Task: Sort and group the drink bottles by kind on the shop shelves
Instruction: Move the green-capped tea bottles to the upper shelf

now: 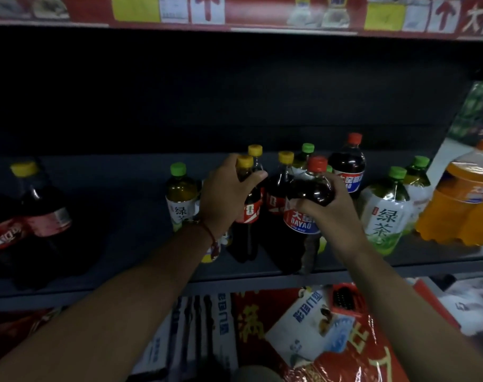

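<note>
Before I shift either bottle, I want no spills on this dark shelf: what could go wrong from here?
1. The left hand grips the yellow-capped dark cola bottle high at its neck; its base could swing into the green-capped tea bottle beside it.
2. The right hand holds the red-capped DAYAO cola bottle in a tight cluster; pulling it may topple the yellow-capped bottle behind.
3. Both stand near the shelf's front edge, so a knocked bottle might fall.

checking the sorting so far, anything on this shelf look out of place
Yes: a lone green tea bottle stands left of the yellow-capped colas, apart from the other green teas on the right. Nothing spilled.
</note>
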